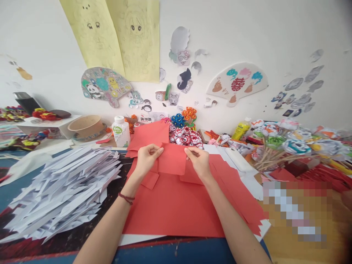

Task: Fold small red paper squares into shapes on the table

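Note:
Between my two hands a small red paper piece (172, 159) is held up by its upper corners, flat side facing me. My left hand (148, 157) pinches its left corner between thumb and finger. At the right corner, my right hand (198, 160) has a similar pinch. Below lies a large red paper sheet (176, 209) on the table. A small red piece (150, 179) rests on it beside my left hand, and another red piece (192, 176) lies partly hidden behind my right hand. More red sheets (150, 134) are propped up behind my left hand.
Folded white paper strips (68, 183) form a big pile at left. A white bottle (121, 131), a round bowl (85, 126) and a yellow bottle (241, 129) stand along the wall. Paper flowers on sticks (275, 143) crowd the right side. A blurred patch (297, 214) covers the lower right.

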Demonstrator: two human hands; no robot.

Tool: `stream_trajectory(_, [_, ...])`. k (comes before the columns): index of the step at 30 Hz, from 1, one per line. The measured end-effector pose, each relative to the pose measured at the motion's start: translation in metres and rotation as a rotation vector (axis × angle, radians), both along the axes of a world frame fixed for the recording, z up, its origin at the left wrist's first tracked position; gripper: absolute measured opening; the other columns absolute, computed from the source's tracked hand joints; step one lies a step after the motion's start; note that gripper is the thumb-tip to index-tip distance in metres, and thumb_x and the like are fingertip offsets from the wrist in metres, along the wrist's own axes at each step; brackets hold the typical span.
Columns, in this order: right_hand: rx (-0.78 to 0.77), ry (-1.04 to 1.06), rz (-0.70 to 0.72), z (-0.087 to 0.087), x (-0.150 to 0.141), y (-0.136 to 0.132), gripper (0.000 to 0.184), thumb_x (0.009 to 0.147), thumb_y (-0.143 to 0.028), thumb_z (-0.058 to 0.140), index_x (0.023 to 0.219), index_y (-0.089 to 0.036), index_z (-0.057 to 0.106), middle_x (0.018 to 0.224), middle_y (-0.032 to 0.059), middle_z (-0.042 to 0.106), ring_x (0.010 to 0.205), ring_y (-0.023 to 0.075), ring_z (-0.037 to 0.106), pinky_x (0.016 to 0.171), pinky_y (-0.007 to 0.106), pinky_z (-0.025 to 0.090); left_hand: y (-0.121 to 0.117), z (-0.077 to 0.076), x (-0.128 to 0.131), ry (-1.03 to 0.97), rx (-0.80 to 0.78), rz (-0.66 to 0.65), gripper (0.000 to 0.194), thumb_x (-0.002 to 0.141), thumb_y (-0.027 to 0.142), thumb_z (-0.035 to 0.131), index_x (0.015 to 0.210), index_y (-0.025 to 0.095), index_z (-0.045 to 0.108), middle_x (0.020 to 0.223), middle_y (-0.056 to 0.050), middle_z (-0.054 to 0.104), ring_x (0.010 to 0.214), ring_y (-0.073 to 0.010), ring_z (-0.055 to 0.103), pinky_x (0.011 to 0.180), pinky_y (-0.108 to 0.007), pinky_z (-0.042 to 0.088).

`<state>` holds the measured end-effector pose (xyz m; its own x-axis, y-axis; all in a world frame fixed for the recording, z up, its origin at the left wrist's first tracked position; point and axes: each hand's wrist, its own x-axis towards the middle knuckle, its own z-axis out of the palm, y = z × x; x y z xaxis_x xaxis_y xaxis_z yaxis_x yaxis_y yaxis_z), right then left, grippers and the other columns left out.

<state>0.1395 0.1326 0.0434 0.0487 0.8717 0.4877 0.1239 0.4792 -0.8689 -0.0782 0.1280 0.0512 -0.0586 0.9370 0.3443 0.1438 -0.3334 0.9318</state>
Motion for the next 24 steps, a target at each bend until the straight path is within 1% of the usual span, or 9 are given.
stream_trajectory(5, [-0.003,-0.007,0.031,0.0,-0.004,-0.002,0.024,0.081,-0.039,0.065,0.073,-0.016,0.068,0.062,0.0013,0.061,0.055,0.0144,0.057,0.057,0.027,0.048,-0.003,0.005,-0.002,-0.006,0.035,-0.022,0.029,0.078,0.043,0.067,0.081,0.014,0.066,0.08,-0.005,0.067,0.073,-0.015,0.061,0.065,-0.022,0.045])
stream_trajectory(10, [-0.024,-0.028,0.07,0.001,-0.006,-0.004,0.026,0.082,-0.04,0.064,0.072,-0.017,0.067,0.059,0.0007,0.06,0.055,0.0152,0.058,0.059,0.027,0.048,-0.006,0.01,-0.003,0.006,0.097,0.043,0.028,0.078,0.041,0.066,0.071,0.014,0.062,0.07,-0.002,0.062,0.067,-0.0133,0.057,0.063,-0.022,0.044])
stream_trajectory(13, [-0.027,-0.027,0.073,0.001,-0.006,-0.004,0.026,0.082,-0.041,0.064,0.072,-0.017,0.067,0.058,0.0004,0.059,0.054,0.0151,0.058,0.058,0.027,0.048,-0.008,0.012,-0.003,0.073,0.095,0.085,0.033,0.081,0.045,0.06,0.068,0.014,0.061,0.065,-0.001,0.06,0.062,-0.0127,0.053,0.057,-0.021,0.04])
stream_trajectory(16, [-0.031,-0.036,0.065,0.001,-0.006,-0.005,0.027,0.081,-0.042,0.064,0.072,-0.017,0.067,0.06,0.0007,0.06,0.055,0.0149,0.057,0.058,0.027,0.047,-0.01,0.014,-0.001,0.213,0.126,0.157,0.04,0.085,0.047,0.054,0.059,0.016,0.052,0.054,0.003,0.048,0.053,-0.0099,0.042,0.05,-0.021,0.031])
stream_trajectory(18, [-0.039,-0.032,0.068,0.002,-0.005,-0.004,0.027,0.08,-0.042,0.064,0.072,-0.017,0.067,0.06,0.0008,0.06,0.055,0.0149,0.056,0.057,0.027,0.047,-0.011,0.014,0.0,0.261,0.161,0.205,0.042,0.087,0.046,0.052,0.057,0.017,0.047,0.053,0.004,0.042,0.052,-0.0089,0.037,0.05,-0.021,0.029])
stream_trajectory(19, [-0.044,-0.025,0.068,0.002,-0.004,-0.004,0.027,0.08,-0.042,0.065,0.072,-0.017,0.068,0.06,0.0007,0.06,0.055,0.0149,0.056,0.057,0.027,0.047,-0.011,0.013,0.001,0.261,0.168,0.206,0.042,0.087,0.046,0.051,0.058,0.017,0.047,0.054,0.004,0.042,0.052,-0.0089,0.037,0.051,-0.021,0.029])
stream_trajectory(21, [-0.049,0.003,0.052,0.001,-0.002,-0.003,0.026,0.08,-0.041,0.065,0.073,-0.017,0.068,0.059,0.0005,0.059,0.055,0.0147,0.056,0.057,0.027,0.046,-0.01,0.011,0.004,0.215,0.147,0.145,0.039,0.088,0.047,0.05,0.063,0.016,0.052,0.058,0.003,0.047,0.055,-0.0095,0.042,0.053,-0.02,0.033])
stream_trajectory(23, [-0.045,0.037,0.025,0.001,0.0,-0.001,0.024,0.08,-0.04,0.066,0.074,-0.016,0.069,0.06,0.0004,0.059,0.054,0.0141,0.055,0.057,0.027,0.046,-0.01,0.009,0.007,0.157,0.111,0.063,0.036,0.085,0.047,0.054,0.069,0.015,0.057,0.064,0.001,0.055,0.06,-0.0107,0.048,0.056,-0.02,0.038])
stream_trajectory(24, [-0.041,0.049,0.016,0.001,0.002,0.0,0.024,0.079,-0.039,0.067,0.074,-0.016,0.069,0.061,0.0004,0.06,0.054,0.0137,0.054,0.057,0.027,0.045,-0.01,0.008,0.009,0.141,0.1,0.05,0.034,0.083,0.046,0.057,0.071,0.015,0.059,0.066,0.001,0.057,0.061,-0.0113,0.05,0.057,-0.02,0.039])
